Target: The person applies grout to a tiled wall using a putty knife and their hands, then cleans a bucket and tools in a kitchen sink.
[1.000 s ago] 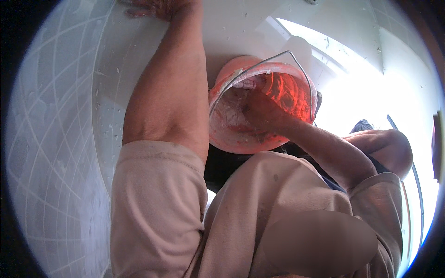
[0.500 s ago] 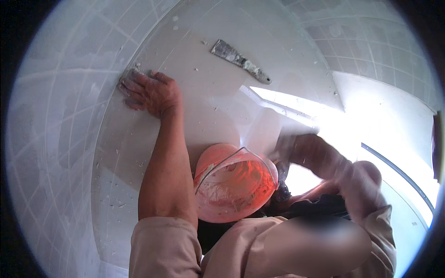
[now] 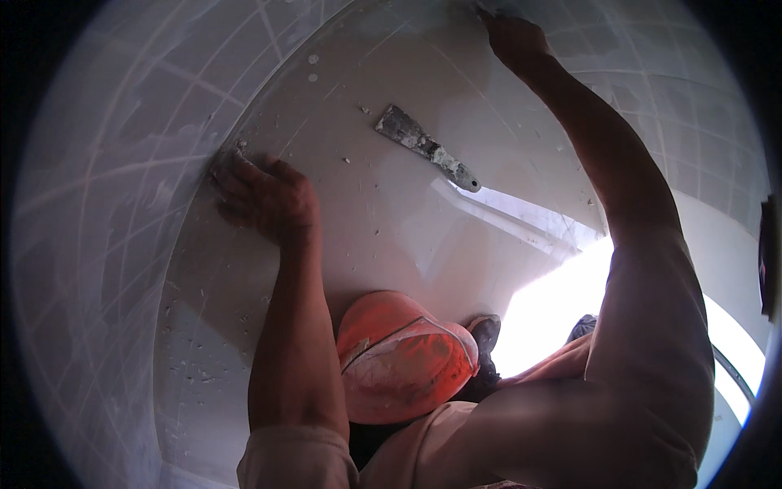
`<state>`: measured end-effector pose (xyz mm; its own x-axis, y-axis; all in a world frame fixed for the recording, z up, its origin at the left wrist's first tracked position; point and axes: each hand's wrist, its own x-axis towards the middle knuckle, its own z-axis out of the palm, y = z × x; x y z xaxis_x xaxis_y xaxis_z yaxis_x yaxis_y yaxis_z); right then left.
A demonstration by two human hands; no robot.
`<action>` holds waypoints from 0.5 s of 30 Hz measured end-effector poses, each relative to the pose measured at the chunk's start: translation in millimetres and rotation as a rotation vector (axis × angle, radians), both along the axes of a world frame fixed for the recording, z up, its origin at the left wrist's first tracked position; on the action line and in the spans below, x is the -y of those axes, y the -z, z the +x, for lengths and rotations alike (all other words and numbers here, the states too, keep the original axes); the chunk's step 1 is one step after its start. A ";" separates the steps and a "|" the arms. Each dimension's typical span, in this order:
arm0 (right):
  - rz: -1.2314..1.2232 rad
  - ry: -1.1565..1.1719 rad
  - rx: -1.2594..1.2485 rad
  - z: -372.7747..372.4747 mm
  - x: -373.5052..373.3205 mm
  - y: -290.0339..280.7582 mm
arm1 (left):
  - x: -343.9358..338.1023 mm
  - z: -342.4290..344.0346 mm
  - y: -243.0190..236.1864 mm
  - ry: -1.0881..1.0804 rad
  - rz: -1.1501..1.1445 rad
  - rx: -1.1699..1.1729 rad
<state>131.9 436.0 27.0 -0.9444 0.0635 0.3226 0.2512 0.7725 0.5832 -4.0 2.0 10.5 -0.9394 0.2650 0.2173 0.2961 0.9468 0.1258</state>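
Head view, looking down over both arms. My left hand (image 3: 265, 200) lies flat on the pale smeared board (image 3: 383, 236), fingers spread and curled over its left edge where it meets the tiled surface (image 3: 106, 212); it grips nothing beyond that edge. My right hand (image 3: 515, 39) reaches to the far right rim of the board, fingers bunched as if pressing or pinching there; whether it holds anything I cannot tell, the fingertips run out of view.

The putty knife (image 3: 425, 147) lies loose on the board between the two hands, blade to the far left, handle toward the right, caked with dried compound. Neither hand touches it.

The orange bucket (image 3: 403, 359) sits near me, below the board, just right of my left forearm, its inside smeared pale.

Risk notes (judgement): the knife rests unsecured, so any tilt of the board could slide it off toward the bucket. My right arm is at full stretch; weight shifts there could tip the board or drag the forearm through wet compound.
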 end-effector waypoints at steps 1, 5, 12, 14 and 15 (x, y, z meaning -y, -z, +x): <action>0.257 -0.227 -0.113 -7.4 6.6 -0.2 | 2.4 -1.5 -1.4 -0.007 -0.011 0.020; 0.467 -0.162 -0.151 -1.1 -27.1 28.9 | -5.5 1.0 -4.6 0.008 -0.006 0.017; -0.011 0.026 -0.030 -15.8 -28.3 26.2 | 1.1 1.3 2.8 0.011 -0.019 -0.017; 0.311 -0.274 -0.147 -20.4 -34.6 13.5 | 0.2 3.1 2.4 0.002 -0.028 -0.005; 0.325 -0.236 -0.044 -27.4 -39.7 9.3 | -0.7 2.5 2.4 0.012 -0.026 -0.013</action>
